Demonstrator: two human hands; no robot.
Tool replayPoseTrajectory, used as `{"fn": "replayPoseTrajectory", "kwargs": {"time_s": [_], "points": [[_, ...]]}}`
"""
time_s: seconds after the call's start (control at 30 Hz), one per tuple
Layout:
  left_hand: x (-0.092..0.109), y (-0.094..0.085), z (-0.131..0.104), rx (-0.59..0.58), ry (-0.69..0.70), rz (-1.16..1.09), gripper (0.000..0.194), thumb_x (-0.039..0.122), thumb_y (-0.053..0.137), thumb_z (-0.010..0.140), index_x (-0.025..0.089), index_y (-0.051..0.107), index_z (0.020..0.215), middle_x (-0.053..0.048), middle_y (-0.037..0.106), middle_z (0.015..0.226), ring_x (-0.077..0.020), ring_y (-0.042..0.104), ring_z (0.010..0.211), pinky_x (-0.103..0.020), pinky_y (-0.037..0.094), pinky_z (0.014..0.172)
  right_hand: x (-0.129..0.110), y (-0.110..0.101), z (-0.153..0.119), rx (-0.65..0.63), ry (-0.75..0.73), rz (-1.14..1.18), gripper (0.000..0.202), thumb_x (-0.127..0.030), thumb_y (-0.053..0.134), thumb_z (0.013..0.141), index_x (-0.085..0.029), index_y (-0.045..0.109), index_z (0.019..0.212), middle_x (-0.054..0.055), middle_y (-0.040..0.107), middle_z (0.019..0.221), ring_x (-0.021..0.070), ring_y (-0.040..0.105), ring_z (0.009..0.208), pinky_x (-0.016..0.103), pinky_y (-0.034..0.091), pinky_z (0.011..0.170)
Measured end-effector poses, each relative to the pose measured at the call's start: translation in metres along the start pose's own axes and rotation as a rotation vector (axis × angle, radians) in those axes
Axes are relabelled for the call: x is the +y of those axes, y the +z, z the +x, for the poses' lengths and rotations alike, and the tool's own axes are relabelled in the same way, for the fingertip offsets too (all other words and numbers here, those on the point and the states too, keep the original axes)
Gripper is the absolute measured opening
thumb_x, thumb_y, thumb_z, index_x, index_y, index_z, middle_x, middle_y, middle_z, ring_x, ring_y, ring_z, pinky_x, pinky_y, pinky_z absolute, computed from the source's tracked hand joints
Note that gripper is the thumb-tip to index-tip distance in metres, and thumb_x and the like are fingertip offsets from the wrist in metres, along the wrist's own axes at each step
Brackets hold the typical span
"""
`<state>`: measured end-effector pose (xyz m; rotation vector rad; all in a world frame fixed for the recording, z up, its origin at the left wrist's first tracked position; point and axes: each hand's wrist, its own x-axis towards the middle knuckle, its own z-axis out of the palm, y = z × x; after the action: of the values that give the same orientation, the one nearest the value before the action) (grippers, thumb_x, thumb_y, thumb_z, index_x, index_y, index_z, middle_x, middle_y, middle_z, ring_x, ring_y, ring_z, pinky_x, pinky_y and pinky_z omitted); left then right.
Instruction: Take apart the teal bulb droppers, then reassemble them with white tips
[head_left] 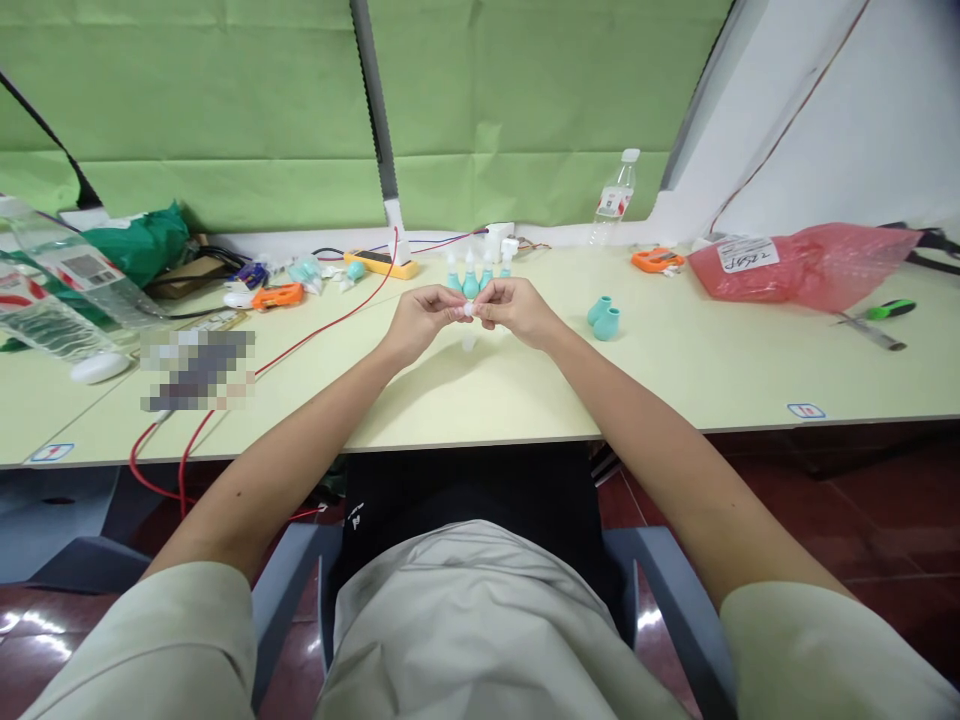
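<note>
Both hands meet over the middle of the table. My left hand (424, 318) and my right hand (516, 310) pinch a small white part (469, 309) between their fingertips. Just below it, a translucent white piece (469, 343) shows over the tabletop; whether it touches the held part is unclear. Behind my fingers stand several teal bulbs with white tops (470, 284), partly hidden by the hands. Two teal bulb pieces without tops (606, 322) rest to the right of my right hand.
A red plastic bag (795, 268), a green-handled tool (890, 310) and an orange tool (657, 260) lie at the right. A clear bottle (615, 200) stands behind. Large bottles (67, 280), a yellow multimeter (382, 263) and red cables (330, 325) are on the left.
</note>
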<state>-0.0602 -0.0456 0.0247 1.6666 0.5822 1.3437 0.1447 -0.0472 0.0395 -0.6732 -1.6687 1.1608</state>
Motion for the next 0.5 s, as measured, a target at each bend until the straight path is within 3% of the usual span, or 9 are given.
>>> {"fn": "replayPoseTrajectory", "kwargs": {"time_s": [0.13,0.27,0.4,0.5], "points": [[-0.005,-0.002,0.002,0.007,-0.026,-0.048,0.04,0.047,0.098,0.068,0.017,0.078,0.086,-0.007,0.076,0.088,-0.0167,0.072,0.078,-0.036,0.059,0.082,-0.003,-0.009,0.004,-0.025,-0.009,-0.021,0.049,-0.054,0.098,0.065,-0.019,0.066,0.076,0.001,0.068,0.067,0.0122,0.056,0.058,0.028,0.047,0.056],[-0.008,-0.008,0.005,0.033,-0.063,-0.044,0.046,0.052,0.097,0.068,0.018,0.079,0.092,-0.006,0.073,0.083,-0.0159,0.07,0.076,-0.035,0.058,0.081,0.001,-0.037,0.011,0.181,-0.038,-0.103,0.027,-0.034,0.088,0.079,-0.019,0.067,0.086,0.003,0.069,0.076,0.0141,0.059,0.064,0.028,0.048,0.058],[-0.006,-0.019,0.006,-0.014,0.042,0.253,0.03,0.047,0.084,0.083,0.018,0.08,0.091,-0.007,0.072,0.087,-0.0173,0.068,0.074,-0.036,0.056,0.077,0.015,-0.064,0.016,0.399,0.028,-0.402,0.013,-0.018,0.078,0.081,-0.019,0.065,0.078,0.003,0.066,0.072,0.0162,0.059,0.065,0.032,0.049,0.064],[-0.004,-0.021,0.005,-0.135,0.215,0.568,0.014,0.032,0.073,0.091,0.021,0.08,0.089,-0.009,0.072,0.094,-0.0202,0.068,0.082,-0.039,0.054,0.083,0.023,-0.07,0.015,0.427,0.045,-0.605,0.009,-0.013,0.071,0.08,-0.019,0.067,0.075,0.004,0.067,0.073,0.0195,0.061,0.07,0.036,0.051,0.073]]}}
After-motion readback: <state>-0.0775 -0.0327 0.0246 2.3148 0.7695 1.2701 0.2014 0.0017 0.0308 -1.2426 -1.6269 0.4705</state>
